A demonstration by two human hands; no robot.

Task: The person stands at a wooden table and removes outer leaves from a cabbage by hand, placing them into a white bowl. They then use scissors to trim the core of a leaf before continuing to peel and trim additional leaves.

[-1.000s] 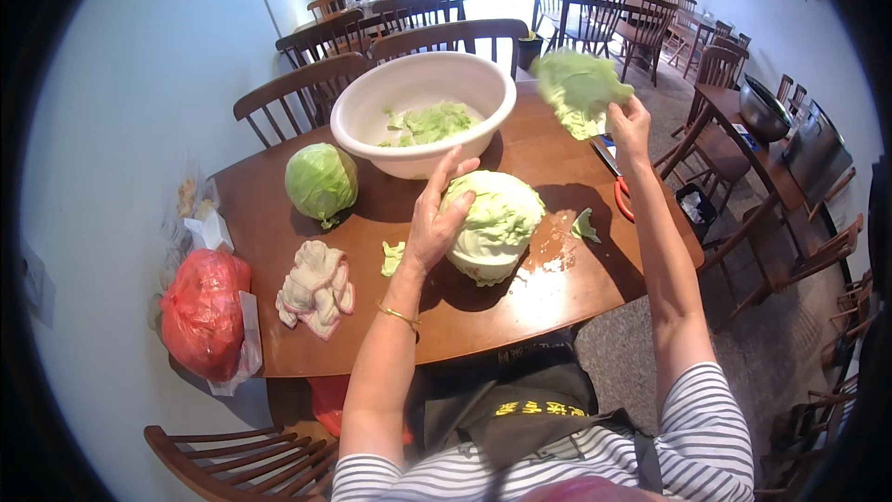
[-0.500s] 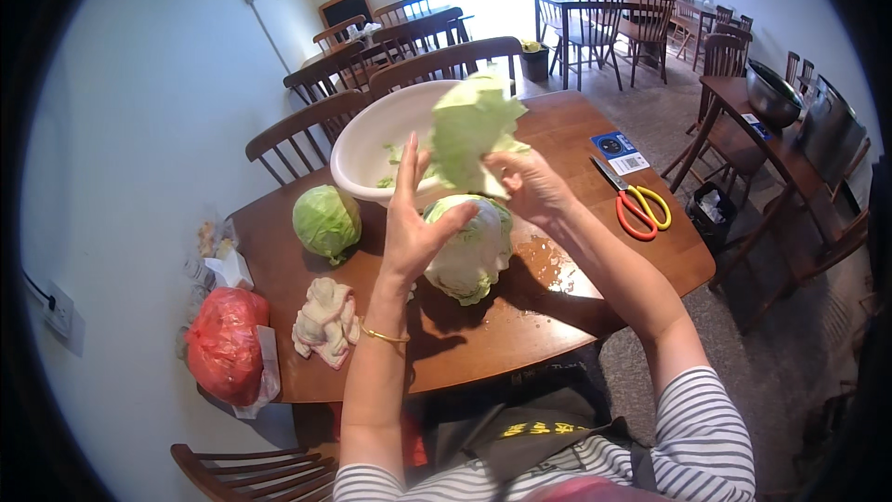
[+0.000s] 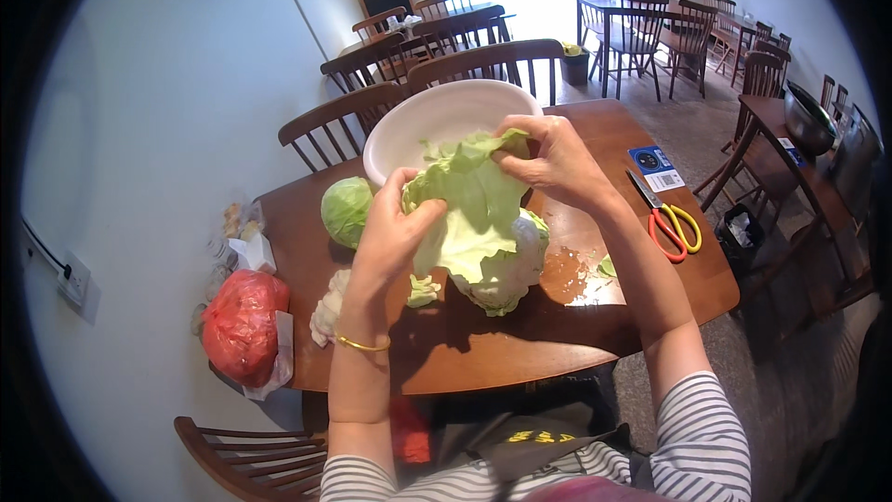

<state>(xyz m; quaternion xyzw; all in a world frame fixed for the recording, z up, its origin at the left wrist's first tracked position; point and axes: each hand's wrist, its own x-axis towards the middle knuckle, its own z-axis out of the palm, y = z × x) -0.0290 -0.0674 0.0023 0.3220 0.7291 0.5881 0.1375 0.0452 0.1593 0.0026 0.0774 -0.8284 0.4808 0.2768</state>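
A large pale-green cabbage leaf [image 3: 476,214] is stretched between my two hands. My left hand [image 3: 395,228] pinches its left edge between thumb and fingers. Its upper right edge is gripped by my right hand [image 3: 556,160]. Just beneath, partly hidden by the leaf, a cabbage head [image 3: 516,281] with whitish outer leaves rests on the wooden table [image 3: 446,353]. Beyond the leaf stands a big white bowl [image 3: 455,104], its inside partly covered from view. A second, greener cabbage [image 3: 346,212] sits left of the bowl. One small torn leaf piece [image 3: 424,291] lies near my left wrist.
Scissors [image 3: 667,223] with red and yellow handles lie at the right, below a blue-and-white card [image 3: 656,169]. Water and a leaf scrap [image 3: 607,266] are on the tabletop. Crumpled pale cloth [image 3: 326,309] and a filled red plastic bag [image 3: 246,327] are at the left.
The leaf has come down from in front of the bowl to over the cabbage head. My left hand, open before, has closed on its edge. The view has shifted slightly.
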